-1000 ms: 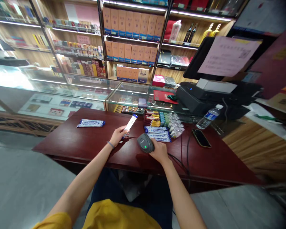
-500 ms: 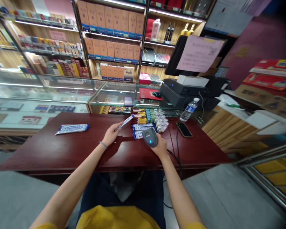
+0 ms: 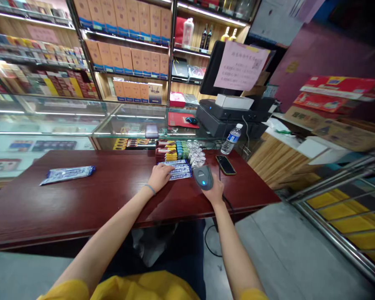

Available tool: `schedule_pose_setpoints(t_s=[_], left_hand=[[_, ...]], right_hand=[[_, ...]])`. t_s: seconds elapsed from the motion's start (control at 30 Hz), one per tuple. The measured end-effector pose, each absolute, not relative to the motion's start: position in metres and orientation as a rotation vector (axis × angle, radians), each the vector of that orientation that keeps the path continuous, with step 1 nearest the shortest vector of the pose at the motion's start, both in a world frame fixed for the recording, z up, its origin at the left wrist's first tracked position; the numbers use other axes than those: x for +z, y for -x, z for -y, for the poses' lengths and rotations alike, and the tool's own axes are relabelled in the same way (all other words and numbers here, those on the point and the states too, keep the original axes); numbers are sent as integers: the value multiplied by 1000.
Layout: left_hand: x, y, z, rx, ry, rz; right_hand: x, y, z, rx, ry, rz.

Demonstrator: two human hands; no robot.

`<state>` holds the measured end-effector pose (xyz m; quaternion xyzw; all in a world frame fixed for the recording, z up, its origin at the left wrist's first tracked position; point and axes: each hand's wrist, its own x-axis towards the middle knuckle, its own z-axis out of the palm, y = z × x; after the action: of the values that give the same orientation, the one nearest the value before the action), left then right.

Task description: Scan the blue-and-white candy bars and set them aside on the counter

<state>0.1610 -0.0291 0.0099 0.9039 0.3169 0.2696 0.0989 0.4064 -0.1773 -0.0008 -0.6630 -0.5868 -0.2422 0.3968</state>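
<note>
Hands apart, right gripping scanner

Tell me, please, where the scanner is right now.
In the head view, slightly right of centre, the scanner is in the right hand, just right of the row of blue packets.

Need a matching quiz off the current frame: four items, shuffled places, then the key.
1. Scanner
2. Black mouse
3. Water bottle
4. Left hand

A. Standing upright beyond the phone
B. At the grouped blue-and-white packets
C. Held in the right hand
D. On the red sheet

Pairs: 1-C, 2-D, 3-A, 4-B
</note>
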Motion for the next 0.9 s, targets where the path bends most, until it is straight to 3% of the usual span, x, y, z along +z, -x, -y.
schedule_pose_setpoints(t_s=[0.5,0.9], left_hand=[[-14,-170,24,807,-2724,-955],[12,-139,23,1071,-2586,-944]], right_hand=[[-1,-402,176,-626,1681,1521],[17,-367,163,-521,1722,1631]])
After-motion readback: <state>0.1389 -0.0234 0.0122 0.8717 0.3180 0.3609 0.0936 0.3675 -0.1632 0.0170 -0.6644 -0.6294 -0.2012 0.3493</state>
